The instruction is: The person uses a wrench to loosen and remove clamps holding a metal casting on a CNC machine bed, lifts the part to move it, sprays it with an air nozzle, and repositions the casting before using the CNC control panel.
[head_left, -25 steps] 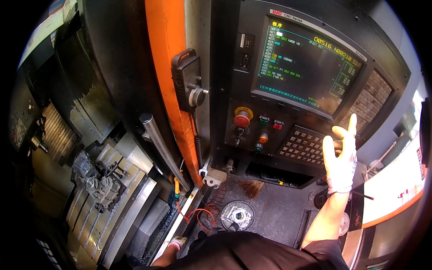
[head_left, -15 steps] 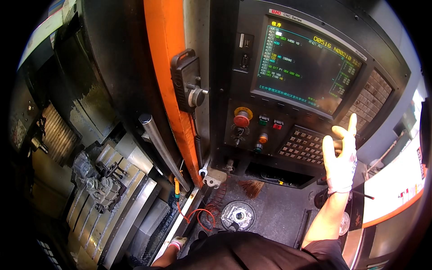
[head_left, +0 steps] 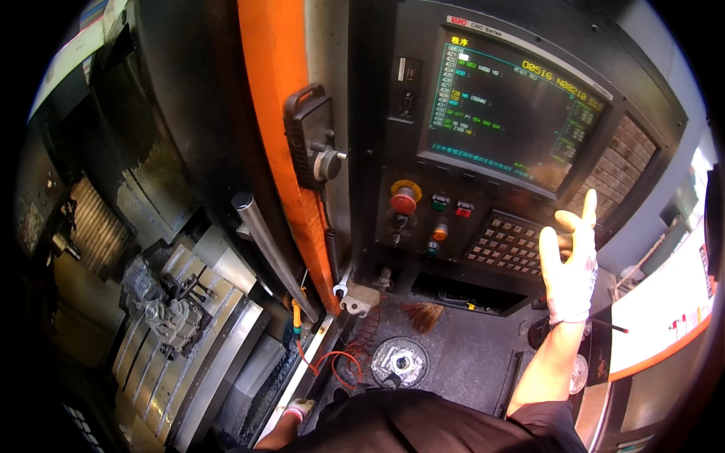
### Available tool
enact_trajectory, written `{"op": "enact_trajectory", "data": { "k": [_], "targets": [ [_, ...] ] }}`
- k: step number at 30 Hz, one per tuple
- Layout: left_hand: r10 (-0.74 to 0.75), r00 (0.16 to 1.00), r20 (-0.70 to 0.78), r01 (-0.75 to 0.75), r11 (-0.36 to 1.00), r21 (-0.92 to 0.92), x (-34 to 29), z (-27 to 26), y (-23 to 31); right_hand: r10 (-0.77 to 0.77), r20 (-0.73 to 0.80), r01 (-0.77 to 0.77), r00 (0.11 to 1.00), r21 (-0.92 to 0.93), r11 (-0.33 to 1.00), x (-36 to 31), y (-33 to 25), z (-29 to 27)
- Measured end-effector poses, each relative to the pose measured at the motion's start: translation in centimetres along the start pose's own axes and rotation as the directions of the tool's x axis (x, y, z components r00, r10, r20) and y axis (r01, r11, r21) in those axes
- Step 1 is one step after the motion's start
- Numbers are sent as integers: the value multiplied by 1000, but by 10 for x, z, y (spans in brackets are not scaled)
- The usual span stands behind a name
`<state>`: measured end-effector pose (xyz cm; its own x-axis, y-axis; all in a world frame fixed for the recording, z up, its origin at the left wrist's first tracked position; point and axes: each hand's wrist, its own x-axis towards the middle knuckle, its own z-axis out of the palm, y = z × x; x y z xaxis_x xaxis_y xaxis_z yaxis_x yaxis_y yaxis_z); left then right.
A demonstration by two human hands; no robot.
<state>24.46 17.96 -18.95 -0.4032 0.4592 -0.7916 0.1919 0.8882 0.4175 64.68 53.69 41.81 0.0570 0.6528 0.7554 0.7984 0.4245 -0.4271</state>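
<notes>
My right hand [head_left: 571, 268] wears a pale glove and is raised at the right of the control panel. Its fingers are apart and it holds nothing. The index finger points up near the upper key block [head_left: 621, 167], and the hand overlaps the edge of the lower keypad [head_left: 504, 243]. Whether a fingertip touches a key cannot be made out. Above them glows the screen [head_left: 510, 113] with lines of coloured text. My left hand [head_left: 301, 408], also gloved, is low by the machine's pale sill [head_left: 283, 411]; its fingers are mostly hidden.
A red emergency stop button [head_left: 403, 199] is on the panel. A handheld control box [head_left: 310, 136] hangs on the orange post [head_left: 273, 53]. A grey metal casting [head_left: 175, 321] sits on the slotted machine table [head_left: 162, 385]. A round metal part [head_left: 387, 360], a brush [head_left: 423, 315] and an orange hose [head_left: 326, 355] lie below.
The view has shifted very slightly. Both hands keep nearly the same place and pose.
</notes>
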Motion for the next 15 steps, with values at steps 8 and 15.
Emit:
{"op": "enact_trajectory", "data": {
  "k": [8, 15],
  "targets": [
    [-26, 999, 22, 27, 999, -37, 26, 13, -15, 13, 2, -13, 1000, -22, 1000, 0, 4, -5],
    [-4, 977, 213, -16, 995, 94, 77, 11, -51, -30, 20, 30, 999, -19, 999, 4, 2, -7]
  ]
}}
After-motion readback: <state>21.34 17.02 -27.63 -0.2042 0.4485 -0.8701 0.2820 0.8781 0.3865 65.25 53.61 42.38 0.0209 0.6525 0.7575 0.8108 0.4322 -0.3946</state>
